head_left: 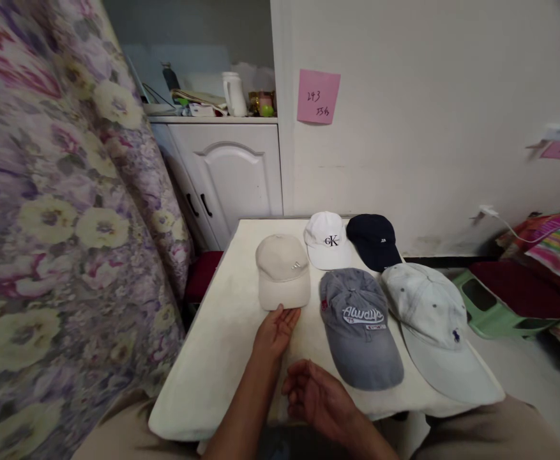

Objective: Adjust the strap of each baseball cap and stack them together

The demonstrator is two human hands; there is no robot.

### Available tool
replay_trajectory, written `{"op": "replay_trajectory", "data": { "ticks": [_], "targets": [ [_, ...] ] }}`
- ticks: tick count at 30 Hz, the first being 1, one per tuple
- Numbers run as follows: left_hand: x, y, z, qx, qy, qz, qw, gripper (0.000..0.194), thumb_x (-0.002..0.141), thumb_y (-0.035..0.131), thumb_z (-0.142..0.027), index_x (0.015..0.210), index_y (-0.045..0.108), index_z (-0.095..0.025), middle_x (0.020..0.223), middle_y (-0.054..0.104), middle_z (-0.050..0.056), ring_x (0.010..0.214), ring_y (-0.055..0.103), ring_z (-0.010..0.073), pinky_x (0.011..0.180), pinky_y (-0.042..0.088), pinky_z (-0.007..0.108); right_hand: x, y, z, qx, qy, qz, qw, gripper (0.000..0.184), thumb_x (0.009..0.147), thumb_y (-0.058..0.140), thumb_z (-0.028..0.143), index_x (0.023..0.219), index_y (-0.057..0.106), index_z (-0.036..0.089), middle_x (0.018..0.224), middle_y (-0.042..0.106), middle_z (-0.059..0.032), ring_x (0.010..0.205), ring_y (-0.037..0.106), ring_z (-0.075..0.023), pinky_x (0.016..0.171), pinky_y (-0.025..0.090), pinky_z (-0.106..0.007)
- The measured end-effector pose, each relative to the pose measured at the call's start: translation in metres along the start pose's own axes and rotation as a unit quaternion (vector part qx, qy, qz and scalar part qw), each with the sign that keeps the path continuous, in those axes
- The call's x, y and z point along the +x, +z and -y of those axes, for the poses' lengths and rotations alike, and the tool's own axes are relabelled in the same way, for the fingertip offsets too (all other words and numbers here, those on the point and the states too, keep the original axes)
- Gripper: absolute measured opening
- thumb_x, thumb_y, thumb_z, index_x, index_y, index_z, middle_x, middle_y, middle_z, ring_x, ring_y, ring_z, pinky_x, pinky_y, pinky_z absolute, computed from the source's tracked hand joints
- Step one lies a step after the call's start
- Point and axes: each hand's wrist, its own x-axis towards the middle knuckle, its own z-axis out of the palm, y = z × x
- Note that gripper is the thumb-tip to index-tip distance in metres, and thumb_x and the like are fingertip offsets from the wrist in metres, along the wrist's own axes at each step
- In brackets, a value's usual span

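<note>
A beige baseball cap [282, 268] with a small emblem sits on the left half of the table, brim facing me. My left hand [276, 331] is closed on the front edge of that brim, thumb uppermost and fingers partly hidden beneath. Nearer to me, my right hand [320, 399] hovers half-curled with fingers apart and holds nothing. Just beyond it lies a grey-blue cap [363, 326] lettered "Always". To the right of that rests a pale grey cap [428, 313] with a small dark logo. Behind them are a white "CK" cap [325, 249] and a dark navy cap [373, 236].
The cream-covered table [217, 358] stands against the wall. A floral curtain [69, 223] hangs on the left, beside a white cabinet [239, 169]. Beyond the table's right edge is a green stool [485, 319] with a dark red top. A pink note [318, 96] sticks to the wall.
</note>
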Motion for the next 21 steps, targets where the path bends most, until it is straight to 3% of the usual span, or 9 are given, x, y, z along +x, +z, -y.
{"op": "replay_trajectory", "data": {
  "ticks": [4, 10, 21],
  "targets": [
    [-0.001, 0.001, 0.003, -0.014, -0.001, -0.005, 1.0, 0.021, 0.089, 0.052, 0.0, 0.106, 0.058, -0.011, 0.105, 0.073, 0.018, 0.091, 0.074, 0.0243, 0.08, 0.064, 0.037, -0.001, 0.001, 0.0, -0.004, -0.007, 0.003, 1.0, 0.032, 0.089, 0.066, 0.041, 0.099, 0.07, 0.011, 0.091, 0.073, -0.0112, 0.077, 0.066, -0.0171, 0.071, 0.047, -0.03],
    [-0.005, 0.0, 0.004, -0.013, 0.0, -0.012, 1.0, 0.02, 0.092, 0.049, -0.003, 0.109, 0.058, -0.009, 0.103, 0.074, 0.019, 0.087, 0.075, 0.0245, 0.077, 0.065, 0.037, -0.001, 0.002, -0.001, -0.012, -0.01, 0.016, 1.0, 0.032, 0.09, 0.064, 0.04, 0.101, 0.069, 0.01, 0.091, 0.073, -0.0121, 0.078, 0.067, -0.0178, 0.07, 0.046, -0.029],
    [-0.01, -0.002, 0.003, 0.006, 0.025, -0.007, 1.0, 0.029, 0.095, 0.046, -0.007, 0.121, 0.056, -0.012, 0.104, 0.075, 0.015, 0.09, 0.074, 0.0219, 0.084, 0.062, 0.036, 0.0, 0.002, -0.001, -0.027, -0.008, 0.005, 1.0, 0.034, 0.087, 0.069, 0.043, 0.099, 0.069, 0.011, 0.09, 0.073, -0.0109, 0.076, 0.066, -0.0172, 0.071, 0.046, -0.03]
  ]
}}
